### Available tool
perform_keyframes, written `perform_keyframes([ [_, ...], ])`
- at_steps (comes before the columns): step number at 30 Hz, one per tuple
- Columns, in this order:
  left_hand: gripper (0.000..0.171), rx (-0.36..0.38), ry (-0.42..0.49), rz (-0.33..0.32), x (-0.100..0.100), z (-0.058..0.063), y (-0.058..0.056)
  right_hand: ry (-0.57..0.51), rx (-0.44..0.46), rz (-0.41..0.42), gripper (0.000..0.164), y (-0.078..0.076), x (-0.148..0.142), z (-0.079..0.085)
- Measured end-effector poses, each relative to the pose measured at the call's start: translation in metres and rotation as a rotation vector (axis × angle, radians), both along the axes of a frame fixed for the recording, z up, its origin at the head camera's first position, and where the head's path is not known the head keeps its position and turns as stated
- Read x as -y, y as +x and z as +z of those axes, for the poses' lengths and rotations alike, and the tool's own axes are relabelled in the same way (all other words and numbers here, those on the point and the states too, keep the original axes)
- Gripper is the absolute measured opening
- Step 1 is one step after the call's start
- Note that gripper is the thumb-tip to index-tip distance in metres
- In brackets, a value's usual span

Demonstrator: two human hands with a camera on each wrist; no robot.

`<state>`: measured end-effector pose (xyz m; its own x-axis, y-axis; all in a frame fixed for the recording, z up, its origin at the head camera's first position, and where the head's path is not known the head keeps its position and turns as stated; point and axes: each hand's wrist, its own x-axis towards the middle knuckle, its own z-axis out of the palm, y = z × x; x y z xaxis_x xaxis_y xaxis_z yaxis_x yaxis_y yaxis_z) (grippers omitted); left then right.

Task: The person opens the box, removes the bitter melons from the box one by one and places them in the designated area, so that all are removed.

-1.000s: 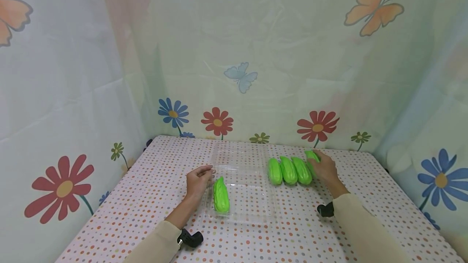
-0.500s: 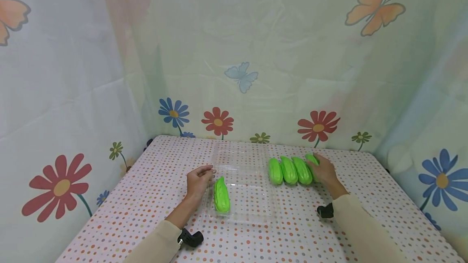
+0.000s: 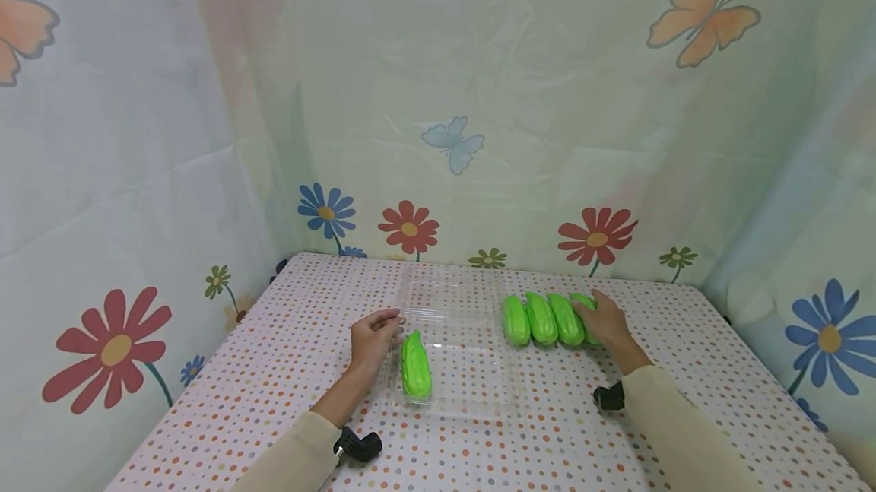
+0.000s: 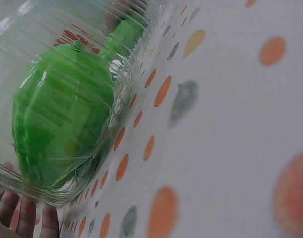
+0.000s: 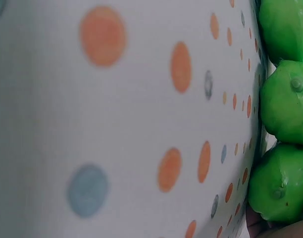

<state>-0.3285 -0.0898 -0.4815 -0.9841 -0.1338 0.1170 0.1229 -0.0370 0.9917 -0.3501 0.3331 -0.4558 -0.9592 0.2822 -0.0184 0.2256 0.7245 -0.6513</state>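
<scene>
A clear plastic clamshell box (image 3: 472,379) lies unfolded on the table, its lid (image 3: 448,288) laid back behind it. One green, ridged bitter melon (image 3: 416,366) sits lengthwise along the box's left side. At the outer left wall, my left hand (image 3: 372,341) has its fingers loosely extended; the left wrist view shows the fingers (image 4: 26,218) against the plastic. Right of the box, several similar bitter melons (image 3: 542,319) lie side by side. My right hand (image 3: 606,321) grips the rightmost bitter melon (image 3: 582,299), covering much of it, right beside its neighbour.
The table (image 3: 287,370) wears a white cloth with coloured dots. Behind it and at both sides hang curtains (image 3: 534,112) printed with flowers and butterflies. A black wrist camera (image 3: 359,444) juts out by the left sleeve, another (image 3: 609,396) by the right.
My right hand has brought the rightmost bitter melon down and slightly toward me, level with the row. The left hand and the box have stayed in place.
</scene>
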Motion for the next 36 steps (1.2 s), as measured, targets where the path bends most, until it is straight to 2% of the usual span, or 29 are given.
perform_keyframes([
  [9, 0.033, 0.013, -0.007, -0.004, 0.0, 0.001, 0.0, -0.004, -0.036, -0.067, 0.073, 0.001, -0.003, -0.001],
  [14, 0.03, 0.006, -0.029, -0.016, -0.002, 0.027, 0.02, 0.0, -0.081, -0.111, 0.076, 0.004, -0.002, 0.002],
  [16, 0.03, 0.001, -0.029, -0.019, -0.003, 0.032, 0.024, 0.019, -0.12, -0.13, 0.075, 0.003, 0.0, 0.003],
  [21, 0.033, 0.014, -0.005, -0.015, -0.002, 0.013, 0.005, 0.061, -0.228, -0.182, 0.068, 0.001, 0.01, 0.01],
  [23, 0.033, 0.014, 0.003, -0.01, -0.002, 0.007, 0.001, 0.058, -0.255, -0.192, 0.065, 0.002, 0.015, 0.014],
  [29, 0.033, -0.007, 0.013, -0.006, -0.003, 0.004, -0.001, 0.029, -0.324, -0.177, 0.061, 0.007, 0.037, 0.024],
  [36, 0.031, -0.006, -0.021, 0.02, -0.002, 0.001, 0.0, 0.006, -0.359, -0.095, 0.06, 0.005, 0.064, 0.03],
])
